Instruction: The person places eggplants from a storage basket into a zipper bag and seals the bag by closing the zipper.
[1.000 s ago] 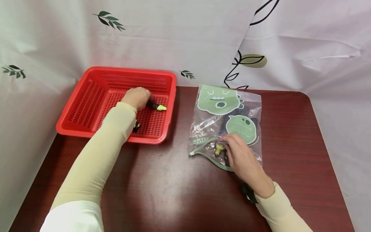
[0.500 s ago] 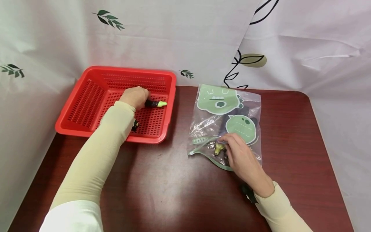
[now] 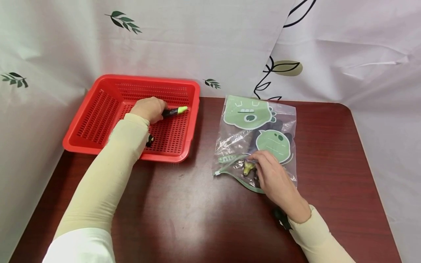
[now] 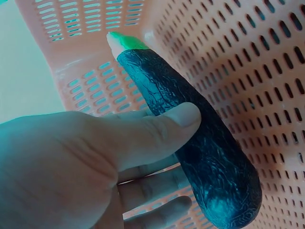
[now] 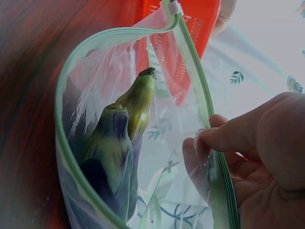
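Observation:
Inside the red basket [image 3: 194,135], my left hand [image 3: 149,109] holds a dark eggplant [image 4: 209,143] with a bright green stem end. The thumb [image 4: 162,129] lies across its skin, and the fingers reach around the underside. My right hand [image 3: 274,179] pinches the rim of a clear zip bag [image 3: 236,140] with green cartoon prints. In the right wrist view the bag's mouth gapes, and two eggplants lie inside: a greenish-purple one [image 5: 112,148] in front and a yellow-green-topped one [image 5: 138,105] behind. Their lower parts are partly hidden by film and prints.
The basket stands at the back left, by a white leaf-patterned curtain [image 3: 177,44]. A white slider [image 3: 217,173] sits at the left end of the bag's zip. Dark reddish wood forms the table [image 3: 197,219]. Small dark devices [image 3: 282,219] sit at the wrists.
My left hand has shifted slightly left in the basket, and the eggplant's green end has tilted upward. My right hand and the bag have stayed in place.

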A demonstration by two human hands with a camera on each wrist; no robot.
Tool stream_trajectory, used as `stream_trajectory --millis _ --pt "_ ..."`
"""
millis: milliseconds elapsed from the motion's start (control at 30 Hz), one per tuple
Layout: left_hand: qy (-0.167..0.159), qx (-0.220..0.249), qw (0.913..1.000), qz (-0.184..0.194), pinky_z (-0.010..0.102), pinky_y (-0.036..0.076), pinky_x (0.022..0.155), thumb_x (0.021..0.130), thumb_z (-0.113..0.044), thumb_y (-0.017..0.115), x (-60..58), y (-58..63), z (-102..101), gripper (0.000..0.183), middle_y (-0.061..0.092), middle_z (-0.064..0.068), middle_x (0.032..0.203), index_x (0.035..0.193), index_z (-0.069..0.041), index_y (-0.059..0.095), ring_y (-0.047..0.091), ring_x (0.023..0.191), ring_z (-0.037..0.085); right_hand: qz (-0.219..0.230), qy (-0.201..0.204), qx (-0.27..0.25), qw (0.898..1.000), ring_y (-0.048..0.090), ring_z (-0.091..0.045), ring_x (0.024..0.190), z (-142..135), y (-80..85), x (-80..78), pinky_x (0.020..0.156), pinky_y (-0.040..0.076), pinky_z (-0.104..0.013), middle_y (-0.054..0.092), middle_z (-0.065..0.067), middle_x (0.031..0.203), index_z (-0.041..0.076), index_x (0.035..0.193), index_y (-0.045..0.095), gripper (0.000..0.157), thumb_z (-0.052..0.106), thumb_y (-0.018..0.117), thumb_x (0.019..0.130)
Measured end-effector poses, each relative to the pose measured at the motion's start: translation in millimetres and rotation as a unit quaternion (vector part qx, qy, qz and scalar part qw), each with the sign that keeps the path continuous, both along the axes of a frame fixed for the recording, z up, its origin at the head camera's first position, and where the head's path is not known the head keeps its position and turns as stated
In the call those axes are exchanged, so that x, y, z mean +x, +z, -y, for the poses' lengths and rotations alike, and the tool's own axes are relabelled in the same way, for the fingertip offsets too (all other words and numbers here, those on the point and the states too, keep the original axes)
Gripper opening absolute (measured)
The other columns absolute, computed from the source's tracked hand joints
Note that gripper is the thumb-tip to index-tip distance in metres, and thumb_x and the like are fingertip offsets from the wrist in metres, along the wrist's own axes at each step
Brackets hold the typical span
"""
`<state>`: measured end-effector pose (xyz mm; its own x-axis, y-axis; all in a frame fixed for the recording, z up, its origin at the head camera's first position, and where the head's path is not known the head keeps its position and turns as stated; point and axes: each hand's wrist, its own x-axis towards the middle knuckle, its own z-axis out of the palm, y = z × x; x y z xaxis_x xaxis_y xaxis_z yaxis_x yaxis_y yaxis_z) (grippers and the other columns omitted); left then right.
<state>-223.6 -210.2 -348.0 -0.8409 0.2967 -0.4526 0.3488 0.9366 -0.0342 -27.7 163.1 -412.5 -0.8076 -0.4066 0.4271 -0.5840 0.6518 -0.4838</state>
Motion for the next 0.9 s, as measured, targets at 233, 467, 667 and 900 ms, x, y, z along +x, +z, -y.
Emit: stream_trajectory --millis 233,467,667,900 --pt "0.009 0.007 0.9999 0.002 0.052 0.052 0.083 0.094 -0.010 0.068 3.5 6.9 1 0.027 0.068 0.020 0.109 0.121 -0.006 0.066 0.063 0.094 0.031 -0.002 0.002 -0.001 1.000 0.058 -0.024 0.104 0 1.1 -0.2 0.092 0.046 -0.036 0.061 -0.010 0.109 -0.001 0.110 0.062 0.029 -0.017 0.061 0.086" --pt "0.031 0.015 0.9994 0.005 0.049 0.050 0.079 0.096 -0.012 0.066 11.2 16.5 0 0.023 0.066 0.017 0.104 0.118 -0.006 0.065 0.058 0.089 0.029 -0.004 0.002 -0.002 1.000 0.058 -0.024 0.104 0 1.7 -0.3 0.092 0.046 -0.036 0.061 -0.010 0.109 -0.001 0.110 0.063 0.028 -0.017 0.061 0.087" --pt "0.045 0.047 0.9975 -0.029 0.046 0.047 0.070 0.093 -0.011 0.067 24.5 30.4 0 0.012 0.063 0.014 0.090 0.104 -0.006 0.062 0.056 0.080 0.030 -0.004 0.001 -0.002 1.000 0.058 -0.024 0.104 0 1.4 0.0 0.093 0.046 -0.035 0.061 -0.010 0.109 -0.001 0.110 0.063 0.028 -0.017 0.062 0.086" --pt "0.079 0.074 0.9923 -0.060 0.046 0.046 0.066 0.092 -0.010 0.064 42.4 46.0 -1 0.016 0.064 0.015 0.091 0.107 -0.006 0.061 0.057 0.079 0.031 -0.005 0.001 0.000 1.000 0.058 -0.024 0.104 0 1.0 -0.1 0.093 0.046 -0.036 0.061 -0.010 0.109 -0.001 0.110 0.062 0.029 -0.017 0.062 0.086"
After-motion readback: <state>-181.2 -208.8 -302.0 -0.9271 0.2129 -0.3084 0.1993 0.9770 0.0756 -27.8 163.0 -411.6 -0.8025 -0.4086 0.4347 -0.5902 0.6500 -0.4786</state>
